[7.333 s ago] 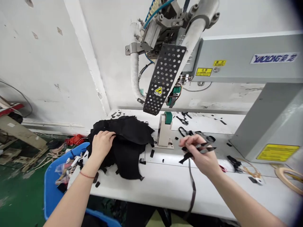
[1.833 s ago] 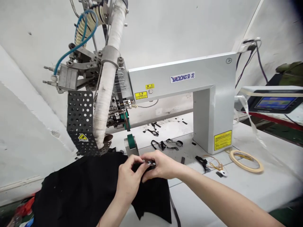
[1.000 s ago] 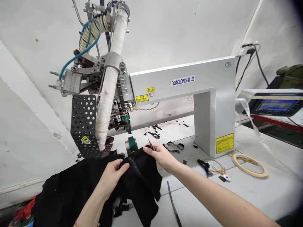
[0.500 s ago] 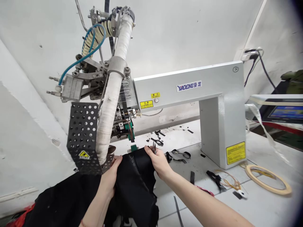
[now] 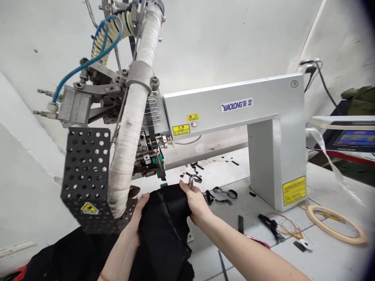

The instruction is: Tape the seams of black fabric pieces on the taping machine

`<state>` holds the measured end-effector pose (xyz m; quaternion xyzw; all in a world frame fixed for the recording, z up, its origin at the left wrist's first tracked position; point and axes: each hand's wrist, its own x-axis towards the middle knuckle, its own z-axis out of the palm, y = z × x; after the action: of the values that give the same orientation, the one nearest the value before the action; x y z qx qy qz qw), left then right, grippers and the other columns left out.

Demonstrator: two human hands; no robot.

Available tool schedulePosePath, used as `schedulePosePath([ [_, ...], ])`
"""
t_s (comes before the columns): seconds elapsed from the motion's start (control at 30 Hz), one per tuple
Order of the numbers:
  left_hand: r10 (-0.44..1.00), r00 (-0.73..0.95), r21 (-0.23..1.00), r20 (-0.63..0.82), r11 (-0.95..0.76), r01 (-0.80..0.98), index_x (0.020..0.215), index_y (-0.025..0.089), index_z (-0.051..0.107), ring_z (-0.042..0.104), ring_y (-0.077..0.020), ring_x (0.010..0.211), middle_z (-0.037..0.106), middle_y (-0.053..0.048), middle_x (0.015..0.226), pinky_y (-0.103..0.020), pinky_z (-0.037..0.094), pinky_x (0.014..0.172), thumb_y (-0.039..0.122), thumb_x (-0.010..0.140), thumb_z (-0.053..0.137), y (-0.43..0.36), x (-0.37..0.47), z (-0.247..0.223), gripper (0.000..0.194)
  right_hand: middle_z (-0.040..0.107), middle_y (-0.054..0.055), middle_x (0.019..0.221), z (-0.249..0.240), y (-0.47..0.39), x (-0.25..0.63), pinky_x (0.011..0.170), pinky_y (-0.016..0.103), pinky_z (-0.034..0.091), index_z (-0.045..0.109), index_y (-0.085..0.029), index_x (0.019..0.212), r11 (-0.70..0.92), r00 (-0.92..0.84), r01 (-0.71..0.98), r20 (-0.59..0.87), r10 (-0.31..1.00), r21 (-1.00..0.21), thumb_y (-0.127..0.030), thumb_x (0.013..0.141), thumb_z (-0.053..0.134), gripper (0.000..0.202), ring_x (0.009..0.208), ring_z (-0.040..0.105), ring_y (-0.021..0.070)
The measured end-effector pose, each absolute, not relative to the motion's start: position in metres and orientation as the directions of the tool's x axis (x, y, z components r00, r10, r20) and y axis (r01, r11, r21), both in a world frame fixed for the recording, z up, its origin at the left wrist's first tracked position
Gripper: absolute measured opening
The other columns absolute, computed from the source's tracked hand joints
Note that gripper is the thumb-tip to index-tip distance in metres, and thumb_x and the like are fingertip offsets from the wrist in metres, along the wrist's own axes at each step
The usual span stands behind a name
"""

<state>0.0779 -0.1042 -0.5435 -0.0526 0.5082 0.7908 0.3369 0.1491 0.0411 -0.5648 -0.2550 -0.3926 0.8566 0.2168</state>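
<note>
A piece of black fabric (image 5: 164, 226) hangs between my two hands, with a pale-edged seam strip running down it. My left hand (image 5: 137, 220) is closed on its left edge, thumb on top, beside the perforated black guard. My right hand (image 5: 197, 201) pinches the upper right edge. Metal tips of a small pointed tool, like thread snips (image 5: 191, 181), stick up from that same hand; its handle is hidden in the palm. The fabric's top edge lies just below the machine's green roller (image 5: 158, 160), partly covering a lower green part (image 5: 163, 185).
The grey taping machine (image 5: 205, 109) stands ahead, its white-wrapped tube (image 5: 129, 128) and perforated guard (image 5: 84, 175) close on the left. Black scraps (image 5: 268, 224), scissors (image 5: 225, 192) and a tape roll (image 5: 336, 224) lie on the white table (image 5: 211, 242). A control screen (image 5: 356, 137) is at right.
The machine head and guard appear larger and further left as the view shifts. The fabric's top edge now hides more of the lower green part. Both hands keep their hold.
</note>
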Motion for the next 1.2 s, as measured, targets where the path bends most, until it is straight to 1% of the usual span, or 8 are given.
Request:
schedulePosePath([
  [0.37,0.464,-0.824,0.853,-0.324,-0.233,-0.467,0.075,0.02,0.058,0.06,-0.0116,0.058,0.062,0.005,0.065,-0.023,0.049,0.057,0.035,0.063,0.076,-0.105,0.072,-0.551,0.026,0.058,0.0,0.058,-0.56,0.041,0.151,0.054,0.027,0.045,0.056,-0.017,0.073,-0.579,-0.771,-0.168,-0.26,0.582,-0.798,-0.048,0.065,0.073,0.037,0.053,0.055,0.0142],
  [0.5,0.423,-0.896,0.988,0.136,0.003,0.152,0.066,0.021,0.062,0.059,-0.0131,0.061,0.063,0.004,0.062,-0.022,0.045,0.059,0.032,0.059,0.079,-0.126,0.083,-0.569,0.022,0.048,-0.003,0.052,-0.57,0.053,0.17,0.049,0.024,0.038,0.052,-0.017,0.059,-0.268,-0.834,-0.244,0.061,0.549,-0.932,-0.051,0.065,0.073,0.041,0.049,0.044,0.0101],
  [0.6,0.564,-0.644,0.714,0.516,0.132,0.688,0.061,0.023,0.063,0.064,-0.0168,0.069,0.071,-0.001,0.073,-0.026,0.046,0.066,0.015,0.063,0.075,-0.149,0.101,-0.584,0.015,0.051,-0.001,0.055,-0.581,0.065,0.197,0.051,0.025,0.038,0.063,-0.017,0.062,0.098,-0.918,-0.304,0.319,0.237,-0.948,-0.042,0.059,0.08,0.03,0.051,0.045,0.0115],
  [0.67,0.631,-0.447,0.516,0.634,0.085,0.852,0.063,0.024,0.062,0.065,-0.0167,0.07,0.073,-0.002,0.078,-0.027,0.045,0.066,0.006,0.07,0.064,-0.161,0.112,-0.592,0.019,0.053,0.002,0.061,-0.586,0.071,0.215,0.054,0.026,0.04,0.07,-0.018,0.069,0.276,-0.92,-0.38,0.393,-0.009,-0.883,-0.036,0.068,0.074,0.018,0.055,0.048,0.0128],
  [0.77,0.634,-0.33,0.371,0.699,0.071,0.926,0.062,0.024,0.059,0.062,-0.0153,0.066,0.074,-0.003,0.08,-0.029,0.044,0.064,0.002,0.072,0.051,-0.172,0.125,-0.601,0.026,0.052,0.005,0.068,-0.592,0.073,0.232,0.055,0.025,0.041,0.074,-0.021,0.073,0.457,-0.878,-0.471,0.451,-0.159,-0.755,-0.03,0.08,0.059,0.019,0.059,0.05,0.0133],
  [0.97,0.633,-0.267,0.3,0.727,0.057,0.952,0.058,0.022,0.054,0.057,-0.0137,0.062,0.074,-0.004,0.081,-0.029,0.043,0.062,-0.001,0.07,0.049,-0.177,0.135,-0.608,0.027,0.051,0.005,0.07,-0.593,0.069,0.244,0.055,0.024,0.042,0.074,-0.022,0.077,0.576,-0.846,-0.512,0.489,-0.211,-0.638,-0.021,0.081,0.052,0.022,0.059,0.049,0.0123],
  [1.07,0.641,-0.303,0.345,0.705,0.064,0.937,0.057,0.023,0.055,0.06,-0.0147,0.065,0.074,-0.004,0.082,-0.029,0.044,0.065,-0.002,0.07,0.049,-0.178,0.138,-0.605,0.028,0.051,0.005,0.07,-0.59,0.068,0.246,0.054,0.024,0.042,0.073,-0.021,0.077,0.592,-0.827,-0.533,0.52,-0.215,-0.604,-0.019,0.081,0.051,0.022,0.06,0.049,0.0124],
  [1.2,0.664,-0.481,0.579,0.573,0.087,0.81,0.064,0.026,0.067,0.065,-0.0188,0.075,0.075,-0.004,0.088,-0.03,0.046,0.069,0.004,0.073,0.055,-0.175,0.145,-0.599,0.027,0.058,0.008,0.081,-0.584,0.062,0.246,0.061,0.026,0.046,0.07,-0.02,0.079,0.561,-0.826,-0.531,0.535,-0.176,-0.635,-0.022,0.08,0.056,0.014,0.07,0.055,0.0154],
])
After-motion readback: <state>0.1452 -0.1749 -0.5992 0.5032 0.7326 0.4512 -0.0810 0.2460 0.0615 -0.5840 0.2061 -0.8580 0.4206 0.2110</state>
